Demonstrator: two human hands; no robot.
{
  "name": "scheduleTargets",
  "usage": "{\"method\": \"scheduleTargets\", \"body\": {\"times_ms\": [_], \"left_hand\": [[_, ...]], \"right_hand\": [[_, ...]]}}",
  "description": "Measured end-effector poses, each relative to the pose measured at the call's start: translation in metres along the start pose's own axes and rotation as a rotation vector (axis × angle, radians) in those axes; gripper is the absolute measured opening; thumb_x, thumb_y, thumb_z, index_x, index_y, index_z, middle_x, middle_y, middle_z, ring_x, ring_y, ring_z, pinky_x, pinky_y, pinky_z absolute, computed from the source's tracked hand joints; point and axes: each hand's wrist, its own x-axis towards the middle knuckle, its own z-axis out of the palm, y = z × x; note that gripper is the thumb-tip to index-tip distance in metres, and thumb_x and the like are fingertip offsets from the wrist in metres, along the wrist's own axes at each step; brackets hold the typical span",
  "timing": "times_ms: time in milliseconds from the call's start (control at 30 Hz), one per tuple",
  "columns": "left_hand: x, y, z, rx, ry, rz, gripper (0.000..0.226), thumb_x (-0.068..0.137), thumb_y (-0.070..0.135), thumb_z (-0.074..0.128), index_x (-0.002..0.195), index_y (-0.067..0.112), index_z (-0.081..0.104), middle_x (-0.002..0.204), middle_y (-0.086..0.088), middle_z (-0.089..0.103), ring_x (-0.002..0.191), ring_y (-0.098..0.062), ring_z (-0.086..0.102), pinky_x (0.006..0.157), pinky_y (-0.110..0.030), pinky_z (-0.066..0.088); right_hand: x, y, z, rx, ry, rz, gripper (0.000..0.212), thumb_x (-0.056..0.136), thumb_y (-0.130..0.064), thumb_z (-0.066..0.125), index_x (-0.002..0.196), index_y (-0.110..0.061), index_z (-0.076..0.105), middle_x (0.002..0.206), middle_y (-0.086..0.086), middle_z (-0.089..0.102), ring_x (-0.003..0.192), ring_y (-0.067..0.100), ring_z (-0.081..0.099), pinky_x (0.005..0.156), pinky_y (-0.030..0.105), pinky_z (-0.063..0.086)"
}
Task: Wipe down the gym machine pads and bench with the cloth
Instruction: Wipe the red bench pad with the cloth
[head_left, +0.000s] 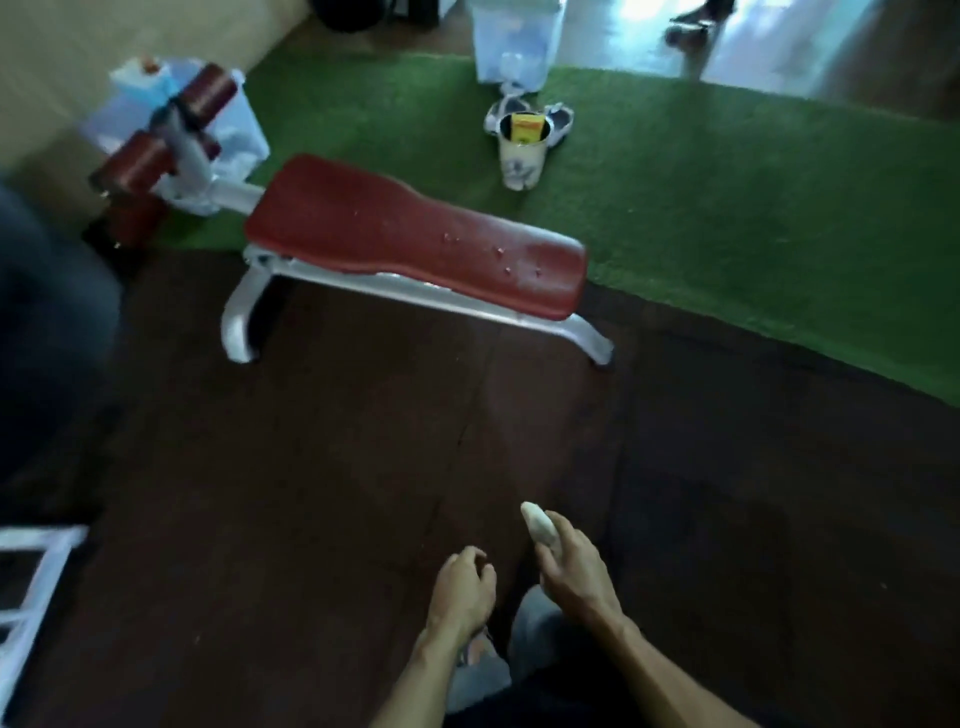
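A red padded bench (405, 234) on a white metal frame (244, 317) stands ahead of me, half on the green turf. Small worn spots mark its right end. Red roller pads (208, 91) sit on a white post at its far left end. My right hand (571, 566) is low in the view, closed around a rolled white cloth (539, 525) that sticks out past my fingers. My left hand (462, 587) hovers beside it, fingers loosely curled and holding nothing. Both hands are well short of the bench.
A green turf mat (753, 208) lies behind the bench; dark brown floor (311, 493) lies in front. A white cup (523, 150) with a yellow box stands on the turf, clear plastic bins (514, 36) behind it. White bars (31, 582) at the lower left.
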Motion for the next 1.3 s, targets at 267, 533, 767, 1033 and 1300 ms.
{"method": "scheduleTargets", "body": {"times_ms": [267, 533, 767, 1033, 1300], "left_hand": [[0.144, 0.076, -0.108, 0.155, -0.004, 0.108, 0.029, 0.098, 0.028, 0.052, 0.122, 0.015, 0.061, 0.119, -0.006, 0.065, 0.11, -0.021, 0.062, 0.094, -0.03, 0.05], [0.314, 0.17, -0.177, 0.151, 0.006, 0.098, 0.027, 0.094, 0.028, 0.058, 0.118, 0.019, 0.064, 0.115, -0.005, 0.067, 0.105, -0.018, 0.065, 0.095, -0.032, 0.052], [0.463, 0.237, -0.207, 0.198, 0.044, 0.162, 0.029, 0.096, 0.028, 0.053, 0.122, 0.02, 0.062, 0.118, -0.003, 0.065, 0.113, -0.024, 0.062, 0.098, -0.041, 0.05], [0.646, 0.245, -0.216, 0.444, 0.269, 0.471, 0.038, 0.096, 0.029, 0.054, 0.133, 0.017, 0.056, 0.138, -0.01, 0.051, 0.13, -0.027, 0.048, 0.108, -0.043, 0.041], [0.761, 0.205, -0.218, 0.759, 0.472, 0.688, 0.061, 0.099, 0.048, 0.038, 0.153, 0.021, 0.032, 0.166, -0.012, 0.015, 0.154, -0.027, 0.017, 0.122, -0.049, 0.017]], "right_hand": [[0.135, -0.075, -0.03, 0.123, 0.109, 0.037, 0.04, 0.097, -0.035, 0.054, 0.136, -0.038, 0.05, 0.112, -0.003, 0.065, 0.094, 0.009, 0.065, 0.082, 0.034, 0.058], [0.313, -0.121, -0.083, 0.118, 0.094, 0.04, 0.046, 0.098, -0.031, 0.055, 0.143, -0.036, 0.047, 0.128, -0.011, 0.061, 0.118, 0.009, 0.06, 0.088, 0.015, 0.042], [0.459, -0.136, -0.107, 0.111, 0.165, 0.004, 0.051, 0.097, -0.021, 0.06, 0.145, -0.033, 0.048, 0.124, -0.013, 0.059, 0.113, 0.003, 0.055, 0.089, 0.016, 0.041], [0.626, -0.117, -0.092, 0.1, 0.441, -0.102, 0.055, 0.098, -0.019, 0.061, 0.15, -0.016, 0.043, 0.151, 0.007, 0.051, 0.144, 0.028, 0.043, 0.118, 0.048, 0.037], [0.744, -0.121, -0.023, -0.249, 0.65, -0.093, 0.057, 0.099, -0.04, 0.045, 0.151, -0.017, 0.043, 0.161, 0.021, 0.033, 0.152, 0.041, 0.022, 0.122, 0.056, 0.019]]}}
